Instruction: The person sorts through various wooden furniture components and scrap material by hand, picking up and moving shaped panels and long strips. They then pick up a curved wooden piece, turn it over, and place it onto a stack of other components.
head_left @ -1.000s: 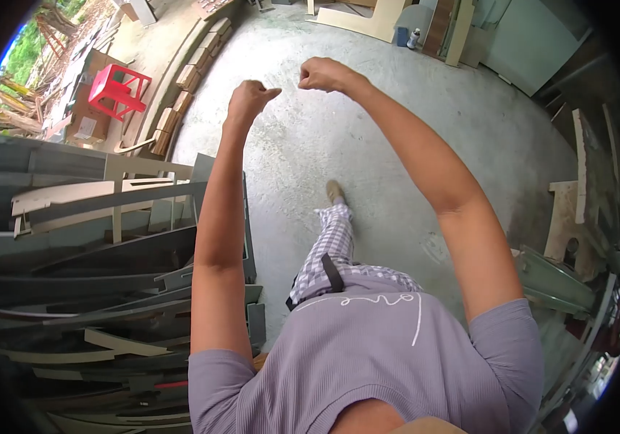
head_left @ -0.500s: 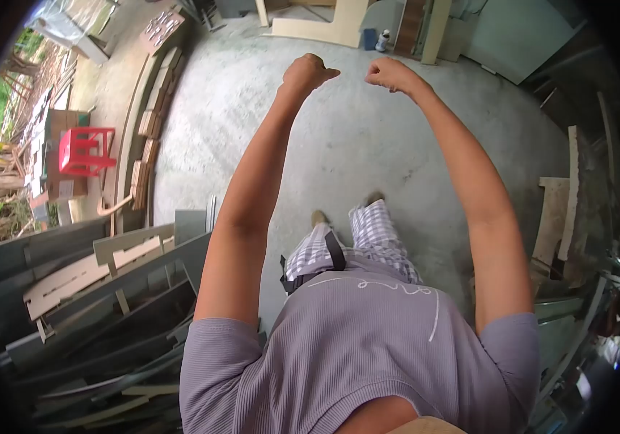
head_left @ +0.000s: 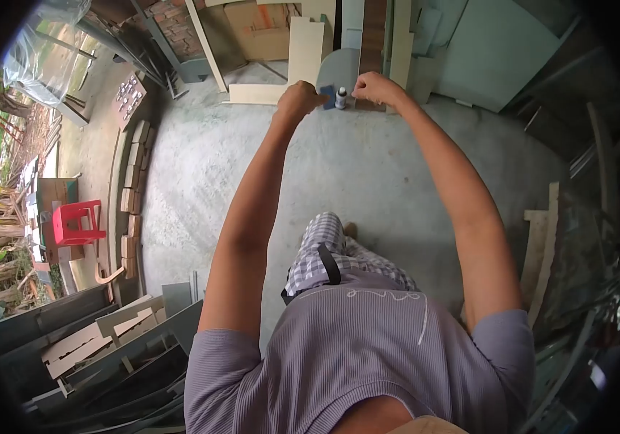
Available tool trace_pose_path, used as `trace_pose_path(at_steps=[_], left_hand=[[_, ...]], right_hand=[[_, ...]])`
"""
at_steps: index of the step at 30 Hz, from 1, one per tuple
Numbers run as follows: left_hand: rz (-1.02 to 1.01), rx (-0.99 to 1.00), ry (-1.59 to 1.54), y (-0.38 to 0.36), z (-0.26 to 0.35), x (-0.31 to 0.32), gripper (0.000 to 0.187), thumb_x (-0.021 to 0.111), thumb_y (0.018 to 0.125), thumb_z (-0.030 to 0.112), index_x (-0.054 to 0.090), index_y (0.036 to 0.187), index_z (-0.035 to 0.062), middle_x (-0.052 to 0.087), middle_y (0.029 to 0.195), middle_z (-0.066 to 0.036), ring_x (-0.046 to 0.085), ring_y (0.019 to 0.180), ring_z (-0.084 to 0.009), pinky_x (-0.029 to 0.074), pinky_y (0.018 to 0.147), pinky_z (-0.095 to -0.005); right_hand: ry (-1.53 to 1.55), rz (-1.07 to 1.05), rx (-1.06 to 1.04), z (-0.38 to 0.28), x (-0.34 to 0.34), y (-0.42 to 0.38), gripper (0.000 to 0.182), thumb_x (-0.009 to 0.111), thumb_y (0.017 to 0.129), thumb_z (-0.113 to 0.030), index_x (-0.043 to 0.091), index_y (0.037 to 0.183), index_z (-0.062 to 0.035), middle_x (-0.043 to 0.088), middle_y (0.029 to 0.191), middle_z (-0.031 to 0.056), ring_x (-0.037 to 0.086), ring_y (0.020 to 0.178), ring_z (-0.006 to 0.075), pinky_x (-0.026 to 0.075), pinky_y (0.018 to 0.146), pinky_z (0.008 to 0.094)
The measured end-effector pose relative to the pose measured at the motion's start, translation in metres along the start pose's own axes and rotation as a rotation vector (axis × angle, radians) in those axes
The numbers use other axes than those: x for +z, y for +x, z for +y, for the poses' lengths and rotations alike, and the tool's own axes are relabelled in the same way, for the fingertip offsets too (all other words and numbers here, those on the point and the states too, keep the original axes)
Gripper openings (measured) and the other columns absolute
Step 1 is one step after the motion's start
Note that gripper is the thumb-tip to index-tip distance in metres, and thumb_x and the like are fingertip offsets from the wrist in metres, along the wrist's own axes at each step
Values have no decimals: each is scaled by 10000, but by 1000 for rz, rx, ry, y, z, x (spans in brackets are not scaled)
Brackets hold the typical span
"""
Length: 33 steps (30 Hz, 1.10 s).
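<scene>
Bottle [head_left: 341, 99] between left hand [head_left: 300, 100] and right hand [head_left: 379, 88], farther off; right one curled narrow; left one's finger spread unclear

Small bottle [head_left: 341, 99] upright on floor [head_left: 353, 166]

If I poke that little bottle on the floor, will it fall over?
The bottle probably would tip: it stands upright and looks narrow. Once down, it might roll, since its sides look rounded. It's probably light, being small.
</scene>
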<state>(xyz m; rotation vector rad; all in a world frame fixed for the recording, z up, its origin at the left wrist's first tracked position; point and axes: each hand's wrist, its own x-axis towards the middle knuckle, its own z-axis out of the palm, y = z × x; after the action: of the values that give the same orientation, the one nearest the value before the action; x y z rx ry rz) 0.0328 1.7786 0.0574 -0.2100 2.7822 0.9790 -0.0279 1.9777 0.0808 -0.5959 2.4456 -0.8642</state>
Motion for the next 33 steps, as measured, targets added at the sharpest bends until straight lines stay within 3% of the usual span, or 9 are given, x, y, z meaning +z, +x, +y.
trace_pose_path(at_steps=[8, 12, 18, 22, 24, 26, 27, 31, 33], left_hand=[[16, 28, 23, 185, 64, 16, 385, 674, 631, 426, 641, 656, 43, 620, 618, -100, 622, 648, -247, 484, 615, -351], [-34, 119, 55, 309, 98, 18, 370, 668, 652, 410, 644, 632, 41, 615, 594, -97, 622, 613, -245, 491, 610, -338], [-78, 143, 65, 410, 184, 8, 391, 681, 641, 406, 653, 727, 25, 630, 653, -111, 629, 644, -257, 495, 626, -345], [-12, 239, 26, 473, 229, 10, 430, 690, 631, 444, 669, 831, 64, 632, 684, -128, 627, 635, -260, 496, 625, -348], [-94, 170, 27, 504, 247, 9, 453, 686, 642, 456, 663, 853, 56, 631, 671, -121, 621, 615, -257, 494, 609, -349], [-43, 169, 37, 514, 265, 4, 453, 671, 666, 445, 657, 844, 29, 623, 644, -117, 612, 566, -232, 487, 567, -333], [-42, 177, -37, 531, 269, 7, 435, 662, 682, 428, 655, 826, 17, 615, 623, -114, 606, 544, -217, 483, 552, -323], [-90, 147, -195, 594, 289, 6, 387, 645, 714, 384, 645, 762, 0, 593, 576, -105, 585, 491, -184, 474, 520, -296], [-83, 105, -184, 628, 300, 4, 385, 646, 716, 378, 637, 745, -6, 589, 570, -105, 584, 492, -180, 474, 515, -296]], right_hand=[[-78, 42, -103, 75, -101, 116, 204, 639, 728, -193, 587, 801, -9, 569, 668, 62, 512, 583, 137, 416, 509, 294], [-126, 20, 56, 113, -177, 178, 196, 629, 734, -190, 585, 806, -13, 567, 686, 67, 514, 583, 147, 422, 500, 294], [21, 98, 141, 163, -283, 239, 221, 607, 761, -218, 559, 822, -11, 535, 671, 30, 485, 551, 120, 403, 471, 267], [25, 149, 71, 193, -335, 282, 206, 585, 782, -225, 558, 819, -25, 513, 653, 27, 451, 534, 99, 364, 459, 261], [44, 136, 96, 208, -359, 306, 211, 578, 787, -228, 553, 838, -25, 511, 664, 27, 458, 559, 96, 370, 479, 259], [113, 256, 78, 235, -384, 343, 242, 614, 747, -269, 565, 829, -47, 533, 635, 48, 520, 560, 135, 429, 530, 280], [138, 306, 47, 252, -397, 364, 317, 613, 756, -317, 554, 907, -44, 573, 763, 78, 559, 687, 177, 448, 622, 299], [285, 500, -16, 310, -442, 427, 481, 625, 745, -384, 517, 1034, -14, 578, 939, 135, 566, 859, 233, 449, 736, 331], [362, 554, 35, 342, -463, 467, 712, 650, 698, -473, 445, 1150, 38, 546, 1062, 190, 544, 974, 281, 438, 803, 352]])
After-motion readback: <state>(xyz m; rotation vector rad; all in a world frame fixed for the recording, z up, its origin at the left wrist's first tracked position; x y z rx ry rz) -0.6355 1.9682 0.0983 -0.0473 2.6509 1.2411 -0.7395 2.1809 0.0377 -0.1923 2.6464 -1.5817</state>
